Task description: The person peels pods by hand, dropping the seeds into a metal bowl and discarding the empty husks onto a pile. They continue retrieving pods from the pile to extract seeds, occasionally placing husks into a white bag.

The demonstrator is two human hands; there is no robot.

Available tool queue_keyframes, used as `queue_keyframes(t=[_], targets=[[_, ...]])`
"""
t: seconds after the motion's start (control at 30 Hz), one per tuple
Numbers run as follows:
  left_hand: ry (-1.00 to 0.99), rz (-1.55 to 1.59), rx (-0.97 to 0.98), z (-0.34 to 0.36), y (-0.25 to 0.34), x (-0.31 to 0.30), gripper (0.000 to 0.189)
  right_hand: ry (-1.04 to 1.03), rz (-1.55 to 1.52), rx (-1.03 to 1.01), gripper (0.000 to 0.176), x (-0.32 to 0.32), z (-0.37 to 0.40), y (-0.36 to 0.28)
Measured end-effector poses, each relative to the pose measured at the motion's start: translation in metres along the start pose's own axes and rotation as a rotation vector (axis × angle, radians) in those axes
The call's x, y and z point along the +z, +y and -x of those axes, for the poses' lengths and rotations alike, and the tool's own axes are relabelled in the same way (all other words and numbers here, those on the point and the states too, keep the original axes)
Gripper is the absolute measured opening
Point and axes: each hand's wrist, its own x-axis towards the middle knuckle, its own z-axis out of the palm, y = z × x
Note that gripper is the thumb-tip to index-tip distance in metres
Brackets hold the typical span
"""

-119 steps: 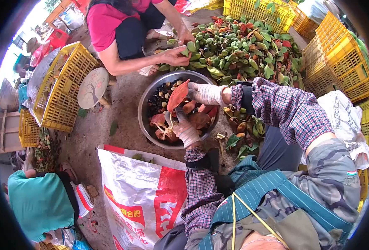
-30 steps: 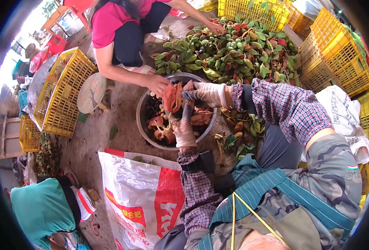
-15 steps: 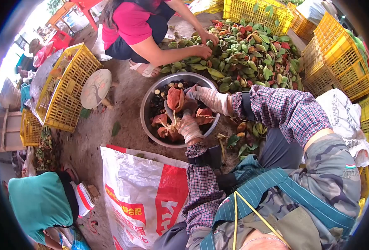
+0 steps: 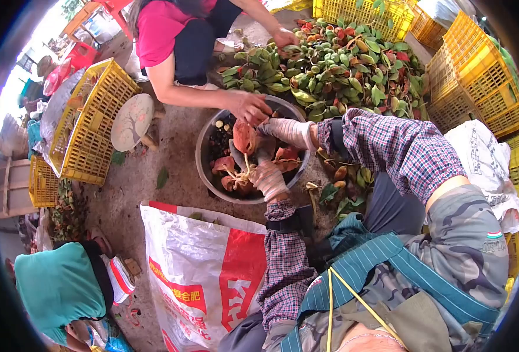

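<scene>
A metal bowl [image 4: 201,161] on the ground holds dark round seeds [image 4: 217,144] and a few pale ones. Over it hangs a bunch of red split seed pods [image 4: 245,138], joined by pale stalks. My left hand [image 4: 265,173], in a glove with a pale cuff, is closed around the bunch near the stalks. My right hand [image 4: 284,131], gloved likewise, has its fingers closed at the upper pod, partly hidden behind another person's hand [image 4: 249,108]. That bare hand reaches over the bowl's far rim, close to the pod.
A large heap of green and red pods [image 4: 341,76] lies beyond the bowl. Yellow crates [image 4: 98,123] stand left and right [image 4: 476,76]. A round stool [image 4: 133,122] is left of the bowl, a white-red sack [image 4: 201,270] in front. Another person in green [image 4: 60,281] bends at lower left.
The person opposite has moved one hand from the pod heap to above the bowl, beside my right hand. My hands stay nearly in place with the bunch.
</scene>
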Motion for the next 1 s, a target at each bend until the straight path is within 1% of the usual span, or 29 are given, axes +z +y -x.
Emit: queue_keyframes(t=[0.07,0.13,0.17,0.2,0.23,0.27,0.3,0.37,0.4,0.43,0.47,0.5,0.53,0.6,0.67,0.7,0.77,0.8,0.83,0.87,0.9,0.93,0.97,1.0], targets=[[0.132,0.347,-0.109,0.006,-0.002,-0.015,0.024,-0.181,-0.173,0.058,0.032,-0.004,-0.007,0.008],[0.339,0.603,-0.106,0.008,-0.013,0.009,0.033,-0.355,-0.353,0.123,0.033,-0.011,-0.011,0.019],[0.151,1.104,-0.209,0.014,-0.009,-0.03,0.039,-0.438,-0.109,-0.104,0.035,-0.017,-0.013,0.021],[0.022,1.567,-0.418,0.021,-0.005,-0.071,0.05,-0.516,0.139,-0.331,0.037,-0.021,-0.014,0.02],[-0.103,1.832,-0.561,0.022,-0.001,-0.094,0.056,-0.433,0.24,-0.251,0.045,-0.015,0.003,0.01],[0.076,1.692,-0.504,0.018,0.0,-0.083,0.055,-0.359,0.337,-0.163,0.053,-0.008,0.02,-0.001],[0.248,1.544,-0.445,0.013,-0.001,-0.062,0.054,-0.319,0.732,-0.22,0.051,-0.009,0.02,0.001],[0.34,1.558,-0.424,0.007,-0.002,-0.056,0.052,-0.206,1.522,-0.328,0.05,-0.014,0.016,0.009],[0.26,1.723,-0.463,0.003,-0.005,-0.057,0.051,-0.1,1.643,-0.481,0.057,-0.025,0.011,0.023],[0.173,1.886,-0.502,0.0,-0.008,-0.058,0.05,-0.103,1.577,-0.456,0.057,-0.028,0.011,0.026],[0.123,2.01,-0.477,-0.004,-0.011,-0.044,0.058,-0.104,1.512,-0.434,0.056,-0.029,0.011,0.027],[0.19,1.926,-0.337,-0.008,-0.013,-0.027,0.053,-0.105,1.449,-0.416,0.056,-0.029,0.01,0.027],[0.257,1.835,-0.201,-0.011,-0.016,-0.009,0.048,-0.172,1.169,-0.341,0.053,-0.033,0.01,0.023],[0.279,1.651,0.008,-0.016,-0.021,0.012,0.042,-0.255,0.578,-0.178,0.047,-0.04,0.011,0.013],[0.203,1.476,0.161,-0.021,-0.027,0.016,0.039,-0.187,0.763,-0.374,0.046,-0.046,0.01,-0.005],[0.167,1.332,0.191,-0.02,-0.03,0.018,0.037,-0.137,0.857,-0.469,0.046,-0.048,0.01,-0.015],[0.115,1.04,0.264,-0.013,-0.032,-0.002,0.034,0.115,0.602,-0.226,0.048,-0.031,0.026,-0.037],[0.14,0.933,0.277,-0.006,-0.03,-0.016,0.033,0.088,0.337,-0.234,0.04,-0.045,0.005,-0.024],[0.154,1.292,0.132,-0.009,-0.015,-0.014,0.034,0.078,0.183,-0.231,0.037,-0.047,-0.005,-0.014],[0.228,1.661,-0.005,-0.013,0.0,-0.014,0.036,0.067,0.03,-0.227,0.033,-0.044,-0.01,-0.009],[0.094,1.54,-0.019,-0.011,-0.002,-0.015,0.037,0.053,-0.123,-0.222,0.03,-0.043,-0.013,-0.003],[-0.036,1.415,-0.036,-0.005,-0.006,-0.02,0.039,0.095,-0.242,-0.276,0.02,-0.03,-0.011,0.0],[-0.071,1.564,-0.089,0.001,0.0,-0.034,0.041,0.103,-0.266,-0.326,0.019,-0.001,0.026,-0.021],[-0.1,1.716,-0.15,0.007,0.007,-0.048,0.042,0.2,-0.031,-0.315,0.02,-0.004,0.021,-0.016]])
